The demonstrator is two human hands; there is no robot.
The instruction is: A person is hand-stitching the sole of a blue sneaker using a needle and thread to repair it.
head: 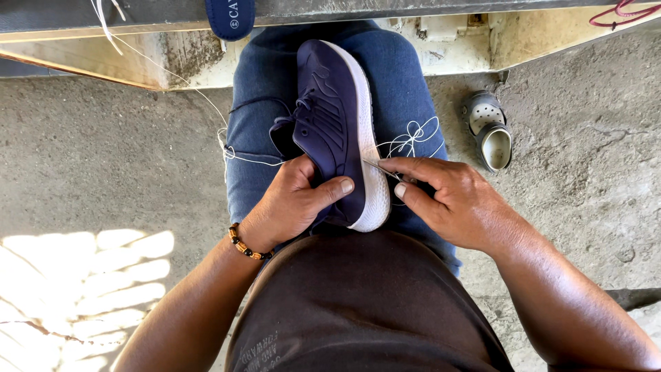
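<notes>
Navy shoe [330,117] on lap, left hand [292,200] clasping it, right hand [441,200] pinching needle [381,169], concrete floor [103,158].

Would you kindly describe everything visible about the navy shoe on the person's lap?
The navy shoe is a knit-looking sneaker with a thick white sole and dark laces, lying on its side across the jeans-clad lap, toe pointing away. The left hand grips its heel end, thumb pressed on the upper. The right hand holds a thin needle against the sole's edge, white thread trailing nearby.
</notes>
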